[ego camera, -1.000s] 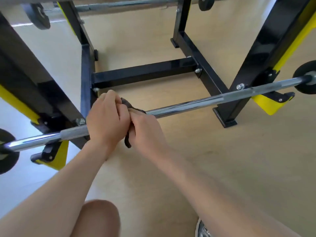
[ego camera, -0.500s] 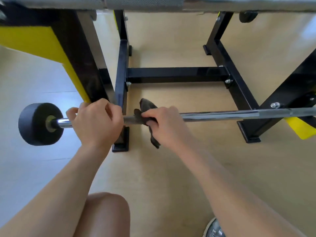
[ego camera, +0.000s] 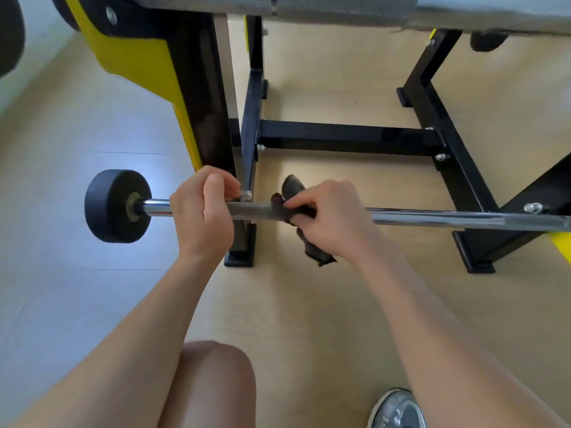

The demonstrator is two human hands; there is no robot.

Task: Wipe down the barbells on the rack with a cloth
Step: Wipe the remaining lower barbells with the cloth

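Head view looks down on a pale wooden floor [ego camera: 309, 310] where a black and yellow rack [ego camera: 349, 140] fills the upper half of the frame, its uprights running off the top left and right. A second, knurled bar [ego camera: 340, 6] lies across the very top edge. The barbell [ego camera: 432, 218] being cleaned runs level across the middle of the frame, from its black end weight [ego camera: 116, 206] at the left to the right edge, where it seems to sit on a yellow cradle, though that part is cut off. The left hand [ego camera: 202, 217] is wrapped over the bar just inside the weight, fingers curled round it. The right hand [ego camera: 332, 217], near the centre of the frame, pinches a dark cloth [ego camera: 315, 254] against the knurled section, thumb and fingers closed on the fabric; one end of the cloth pokes up above the bar, the other hangs below it. A silver bolt [ego camera: 246, 195] on the rack's foot shows just beside the left fingertips.
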